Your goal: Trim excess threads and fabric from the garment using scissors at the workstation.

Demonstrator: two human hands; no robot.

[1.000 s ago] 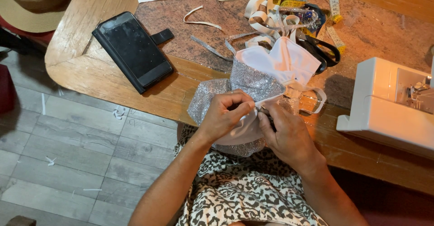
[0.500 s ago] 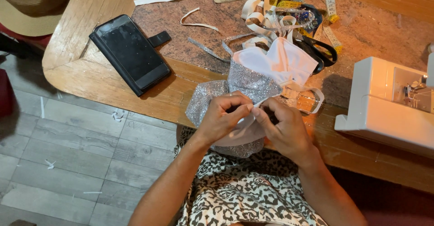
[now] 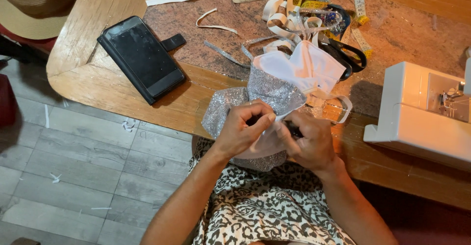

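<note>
Left hand [image 3: 243, 129] and right hand [image 3: 306, 144] pinch the silver glittery fabric [image 3: 274, 90]; right grips a small dark tool [image 3: 293, 128]. Piece looks partly done; white layer [image 3: 306, 68] untouched

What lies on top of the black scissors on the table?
White elastic strips and a yellow measuring tape cross over the black scissors. The white fabric piece covers their lower part. The blades cannot be seen, as the pile hides them.
</note>
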